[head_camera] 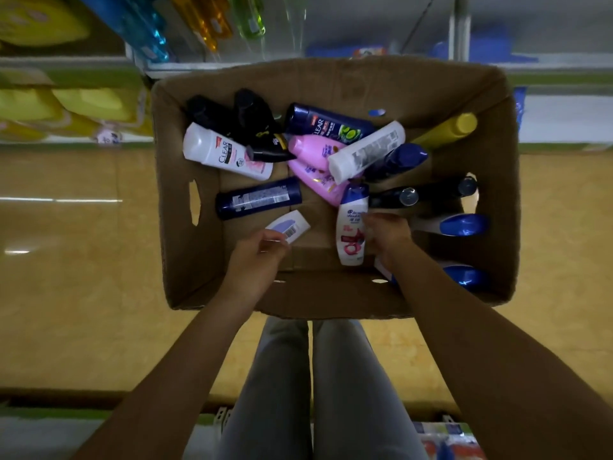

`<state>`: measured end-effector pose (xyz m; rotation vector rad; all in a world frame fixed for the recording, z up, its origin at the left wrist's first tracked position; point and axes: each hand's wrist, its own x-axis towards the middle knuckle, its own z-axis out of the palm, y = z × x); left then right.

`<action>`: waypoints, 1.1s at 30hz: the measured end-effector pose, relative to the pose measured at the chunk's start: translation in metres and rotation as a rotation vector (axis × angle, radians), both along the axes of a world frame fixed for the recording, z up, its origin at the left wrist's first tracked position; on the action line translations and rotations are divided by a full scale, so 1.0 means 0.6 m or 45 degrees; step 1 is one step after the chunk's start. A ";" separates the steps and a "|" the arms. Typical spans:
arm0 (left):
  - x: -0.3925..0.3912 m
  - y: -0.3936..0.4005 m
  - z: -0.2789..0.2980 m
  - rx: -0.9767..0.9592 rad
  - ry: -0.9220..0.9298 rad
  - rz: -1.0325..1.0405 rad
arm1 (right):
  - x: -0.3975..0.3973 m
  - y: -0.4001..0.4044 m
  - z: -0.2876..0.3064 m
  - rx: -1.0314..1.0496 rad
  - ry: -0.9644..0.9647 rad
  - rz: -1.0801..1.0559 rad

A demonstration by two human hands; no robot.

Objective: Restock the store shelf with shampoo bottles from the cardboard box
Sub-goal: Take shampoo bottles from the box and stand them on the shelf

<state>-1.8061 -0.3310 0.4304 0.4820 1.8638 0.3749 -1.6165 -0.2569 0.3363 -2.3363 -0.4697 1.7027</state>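
Note:
An open cardboard box (185, 260) stands on the floor in front of me, holding several shampoo bottles lying loose. Inside the box, my left hand (257, 257) grips a small white and lilac bottle (289, 226) by its lower end. My right hand (386, 235) holds a white bottle with a blue cap and red print (351, 224) by its right side. A white Clear bottle (225, 152), two pink bottles (313, 149), dark blue bottles (258, 198) and black bottles (252, 117) lie further back in the box.
Store shelves run along the top of the view, with yellow packs (39, 104) at the left, coloured bottles (149, 31) in the middle and blue packs (487, 44) at the right. The tan tiled floor (83, 260) surrounds the box. My legs (315, 393) are below it.

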 end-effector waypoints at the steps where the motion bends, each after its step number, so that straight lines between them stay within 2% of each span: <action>1: -0.003 -0.003 -0.007 -0.014 0.002 -0.002 | -0.004 0.002 -0.007 -0.012 0.010 0.012; 7: -0.013 -0.018 -0.037 -0.045 0.008 -0.014 | -0.016 0.003 -0.044 -0.029 0.234 0.057; 12: -0.013 -0.026 -0.046 -0.063 -0.008 -0.025 | -0.013 -0.010 -0.045 -0.001 0.219 0.049; 17: -0.008 -0.024 -0.034 -0.062 -0.050 -0.024 | -0.006 -0.020 -0.025 0.029 0.304 0.102; 24: 0.001 -0.002 0.035 0.046 -0.143 -0.155 | -0.024 -0.003 0.106 0.254 0.513 0.175; 33: -0.011 0.021 0.183 0.317 -0.525 -0.094 | -0.064 0.042 0.355 0.494 0.742 0.197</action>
